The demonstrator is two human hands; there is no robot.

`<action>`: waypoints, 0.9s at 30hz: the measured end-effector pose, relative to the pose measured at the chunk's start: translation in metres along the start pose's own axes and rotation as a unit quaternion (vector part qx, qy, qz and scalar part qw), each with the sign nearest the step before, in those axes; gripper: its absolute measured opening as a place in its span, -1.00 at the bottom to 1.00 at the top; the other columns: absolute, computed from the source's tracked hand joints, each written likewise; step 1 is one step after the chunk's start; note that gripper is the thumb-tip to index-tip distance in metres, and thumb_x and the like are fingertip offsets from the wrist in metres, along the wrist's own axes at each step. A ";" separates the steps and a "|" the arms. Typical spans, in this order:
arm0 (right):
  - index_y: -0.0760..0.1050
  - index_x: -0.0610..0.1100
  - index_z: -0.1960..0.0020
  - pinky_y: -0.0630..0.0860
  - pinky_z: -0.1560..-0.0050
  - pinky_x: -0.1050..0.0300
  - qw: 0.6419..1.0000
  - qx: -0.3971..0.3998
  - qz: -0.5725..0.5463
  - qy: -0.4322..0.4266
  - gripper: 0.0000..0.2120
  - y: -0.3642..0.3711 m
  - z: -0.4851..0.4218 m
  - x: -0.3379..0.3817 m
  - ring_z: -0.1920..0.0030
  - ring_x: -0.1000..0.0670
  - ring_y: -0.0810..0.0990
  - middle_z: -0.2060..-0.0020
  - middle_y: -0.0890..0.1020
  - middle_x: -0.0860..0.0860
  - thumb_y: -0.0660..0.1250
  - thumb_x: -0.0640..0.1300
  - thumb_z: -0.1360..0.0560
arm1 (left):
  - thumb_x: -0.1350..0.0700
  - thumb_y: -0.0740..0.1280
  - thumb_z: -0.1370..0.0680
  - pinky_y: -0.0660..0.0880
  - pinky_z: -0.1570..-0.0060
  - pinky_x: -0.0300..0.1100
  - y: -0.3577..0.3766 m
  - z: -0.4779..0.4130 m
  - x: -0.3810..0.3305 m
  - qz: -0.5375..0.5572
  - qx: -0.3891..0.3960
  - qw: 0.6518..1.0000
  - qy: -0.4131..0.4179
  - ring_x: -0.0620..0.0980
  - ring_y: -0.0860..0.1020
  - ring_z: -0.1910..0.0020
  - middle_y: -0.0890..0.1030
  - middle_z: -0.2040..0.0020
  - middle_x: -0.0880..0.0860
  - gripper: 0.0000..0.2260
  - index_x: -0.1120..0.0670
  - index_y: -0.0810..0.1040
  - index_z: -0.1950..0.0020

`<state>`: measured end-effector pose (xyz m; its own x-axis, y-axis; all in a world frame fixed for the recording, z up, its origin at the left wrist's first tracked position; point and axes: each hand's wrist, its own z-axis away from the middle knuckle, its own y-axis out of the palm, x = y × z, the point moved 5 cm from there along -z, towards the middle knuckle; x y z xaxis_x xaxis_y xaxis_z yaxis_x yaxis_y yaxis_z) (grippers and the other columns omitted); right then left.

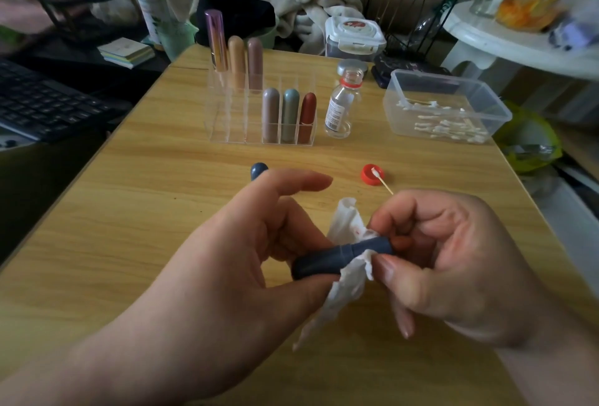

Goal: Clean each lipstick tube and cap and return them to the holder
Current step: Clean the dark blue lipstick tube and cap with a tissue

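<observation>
My left hand (246, 243) grips the base of a dark blue lipstick tube (324, 261) that lies sideways over the table's front. My right hand (453, 263) pinches a white tissue (346, 276) around the tube's upper end; the tissue has small red marks. The tube's dark blue cap (258, 170) lies on the table behind my left hand. A clear acrylic holder (227, 120) stands farther back with several capped lipsticks upright in its compartments.
A small clear bottle (340, 107) stands open right of the holder. Its red cap (372, 174) lies nearer with a cotton swab (382, 182) resting in it. A clear tub of swabs (444, 107) sits at right. A keyboard (42, 104) lies off the table's left edge.
</observation>
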<state>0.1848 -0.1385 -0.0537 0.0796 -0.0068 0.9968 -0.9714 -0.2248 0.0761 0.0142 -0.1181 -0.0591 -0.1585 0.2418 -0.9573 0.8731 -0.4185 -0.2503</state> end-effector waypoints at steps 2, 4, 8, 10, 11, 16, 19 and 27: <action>0.62 -0.15 0.24 0.46 0.60 0.21 1.000 -0.002 0.003 0.004 -0.86 0.000 0.000 -0.001 0.66 0.01 0.48 0.45 0.58 -0.13 0.48 -0.27 -0.20 | 0.06 0.53 -0.45 0.57 -0.05 -0.15 0.004 0.000 0.001 0.067 0.041 0.997 -0.028 0.04 0.67 0.00 0.68 0.03 0.01 -0.44 -0.26 0.41 -0.36; 0.62 -0.16 0.24 0.47 0.59 0.21 1.000 0.001 0.003 0.008 -0.85 0.000 0.001 -0.002 0.65 0.01 0.49 0.44 0.58 -0.13 0.48 -0.27 -0.19 | 0.09 0.51 -0.46 0.57 -0.04 -0.19 0.004 0.001 0.002 0.075 0.046 0.995 -0.042 0.00 0.68 -0.01 0.70 0.03 -0.01 -0.44 -0.32 0.39 -0.35; 0.63 -0.17 0.24 0.47 0.59 0.21 1.000 0.003 0.001 0.006 -0.86 0.000 0.001 -0.002 0.64 0.01 0.51 0.43 0.59 -0.13 0.47 -0.29 -0.21 | 0.28 0.60 -0.35 0.55 -0.07 -0.07 0.000 0.002 -0.002 -0.053 -0.005 0.998 0.012 -0.04 0.67 0.04 0.66 0.11 -0.09 -0.26 -0.29 0.40 -0.33; 0.62 -0.19 0.24 0.48 0.58 0.19 1.000 0.006 0.000 0.003 -0.87 0.001 0.001 -0.002 0.63 0.00 0.51 0.42 0.60 -0.14 0.48 -0.29 -0.22 | 0.28 0.60 -0.32 0.59 -0.01 -0.09 -0.001 0.003 -0.004 -0.119 -0.022 0.992 0.032 -0.09 0.65 0.03 0.63 0.09 -0.15 -0.26 -0.28 0.40 -0.32; 0.62 -0.20 0.24 0.48 0.58 0.19 1.000 0.003 0.000 0.004 -0.87 0.001 0.000 -0.003 0.62 -0.01 0.51 0.41 0.59 -0.15 0.48 -0.28 -0.22 | 0.27 0.60 -0.32 0.61 0.02 -0.10 0.000 0.003 -0.005 -0.138 -0.028 0.989 0.036 -0.11 0.65 0.03 0.62 0.08 -0.17 -0.26 -0.28 0.39 -0.31; 0.63 -0.17 0.15 0.47 0.56 0.21 0.997 0.002 -0.075 0.023 -0.79 0.007 -0.004 -0.016 0.55 0.00 0.51 0.35 0.59 -0.15 0.56 -0.20 -0.24 | 0.24 0.59 -0.35 0.59 0.03 -0.13 0.001 0.004 -0.004 -0.140 -0.068 0.987 0.044 -0.12 0.64 0.04 0.62 0.09 -0.17 -0.35 -0.23 0.40 -0.27; 0.64 -0.14 0.06 0.51 0.47 0.17 0.987 0.013 -0.146 0.058 -0.62 0.018 -0.002 -0.023 0.35 -0.02 0.59 0.25 0.62 -0.17 0.66 -0.08 -0.19 | 0.20 0.56 -0.35 0.59 0.04 -0.15 0.000 0.003 -0.001 -0.128 -0.086 0.987 0.044 -0.13 0.65 0.06 0.63 0.10 -0.17 -0.41 -0.18 0.42 -0.27; 0.66 -0.25 0.25 0.40 0.52 0.23 0.971 -0.099 -0.186 0.110 -0.79 0.010 -0.003 -0.033 0.50 0.03 0.43 0.44 0.46 -0.17 0.48 -0.27 -0.11 | 0.01 0.56 -0.35 0.52 -0.05 -0.06 -0.002 -0.006 0.009 -0.036 -0.068 0.996 -0.034 -0.10 0.64 0.03 0.70 0.09 -0.11 -0.47 -0.27 0.42 -0.23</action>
<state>0.1721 -0.1377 -0.0859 0.4041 0.2518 0.8794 -0.9106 0.0198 0.4128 0.0137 -0.1102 -0.0659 -0.2493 0.2044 -0.9466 0.9125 -0.2779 -0.3003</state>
